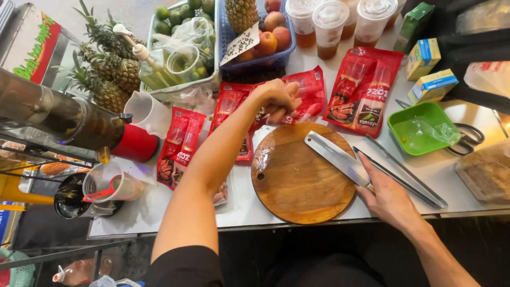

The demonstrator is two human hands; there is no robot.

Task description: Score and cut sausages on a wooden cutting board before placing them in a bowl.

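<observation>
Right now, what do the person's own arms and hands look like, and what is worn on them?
Both forearms are bare. The left hand shows no ring or glove. The right hand wears a ring on one finger. A dark short sleeve covers the left upper arm. No watch or bracelet shows on either wrist.

Round cutting board, centre: wood, matt, visible grain. Cleaver on it: bright metal, smooth. Tongs, right: brushed metal. Red packets, upper centre: glossy plastic film. Green tray, right: smooth plastic. Blue basket, top: perforated plastic. Surface: pale, smooth, slightly reflective.
</observation>
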